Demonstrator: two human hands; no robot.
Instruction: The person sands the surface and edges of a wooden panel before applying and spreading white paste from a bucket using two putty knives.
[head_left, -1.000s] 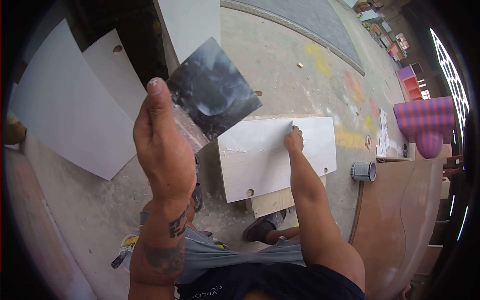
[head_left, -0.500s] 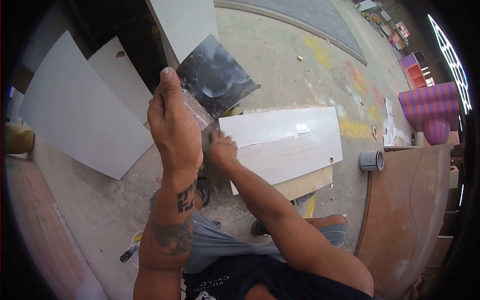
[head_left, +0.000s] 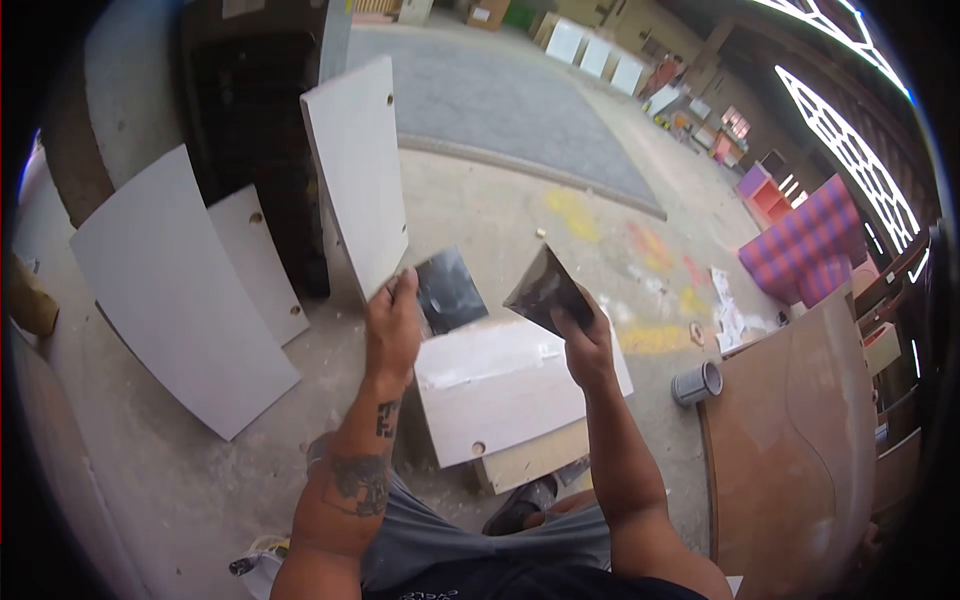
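My left hand [head_left: 393,325] grips a dark, square putty plate [head_left: 450,292] smeared with grey-white residue, tilted up beyond the fingers. In my right hand [head_left: 590,345] is a dark scraper [head_left: 546,290] with a broad blade, pinched between thumb and fingers and pointing up and left. The two tools are apart. Below them lies a white panel [head_left: 520,415] with a round hole near its front left corner. A whiter strip of filler [head_left: 455,368] runs along its far part. My right forearm hides some of the panel's right side.
Beneath the panel is a pale wooden support [head_left: 535,458]. White boards [head_left: 185,310] lean at the left, and a white panel [head_left: 360,180] stands ahead. An open can [head_left: 697,383] is on the right, beside a large brown curved sheet [head_left: 790,460]. A grey platform [head_left: 500,100] lies farther back.
My right hand has moved from beside the plate to the right and up, bringing the scraper into clear view. My left hand sits lower in the picture, and the view has tilted upward.
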